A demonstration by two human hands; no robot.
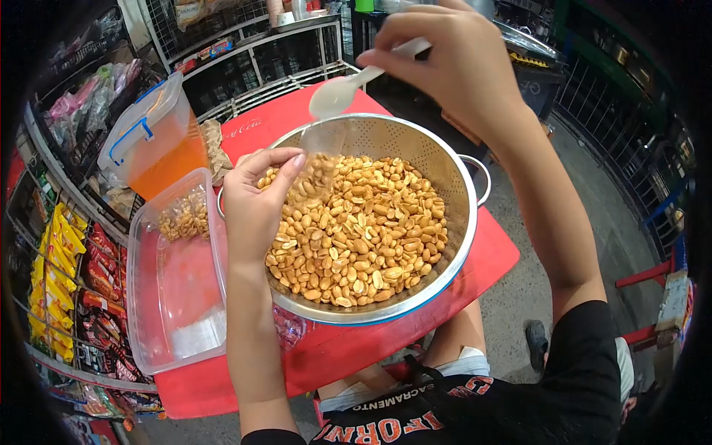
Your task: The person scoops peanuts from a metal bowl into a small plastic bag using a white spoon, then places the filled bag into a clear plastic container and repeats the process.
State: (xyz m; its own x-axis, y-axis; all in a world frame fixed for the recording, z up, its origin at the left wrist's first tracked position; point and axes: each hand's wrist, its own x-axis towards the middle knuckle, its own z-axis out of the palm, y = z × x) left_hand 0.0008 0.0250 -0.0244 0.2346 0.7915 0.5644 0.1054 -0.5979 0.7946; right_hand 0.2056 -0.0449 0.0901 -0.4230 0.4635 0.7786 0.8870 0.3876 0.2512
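Note:
My right hand (445, 55) is raised above the far rim of a metal colander and grips the handle of a white plastic spoon (334, 96). The spoon's bowl points down at the mouth of a small clear bag (319, 167) partly filled with peanuts. My left hand (259, 193) pinches that bag between thumb and fingers, over the colander's left side. Below lies a large heap of peanuts (363, 237) in the colander (461, 230). Left of my left forearm is a clear plastic tub (137, 282), with filled peanut bags (185, 215) at its far end.
The colander and tub stand on a red table (493, 248). A lidded container of orange contents (167, 163) is at the back left, beside a crumpled brown bag (215, 152). Racks of snack packets (55, 274) line the left side. A metal rack (285, 59) stands behind.

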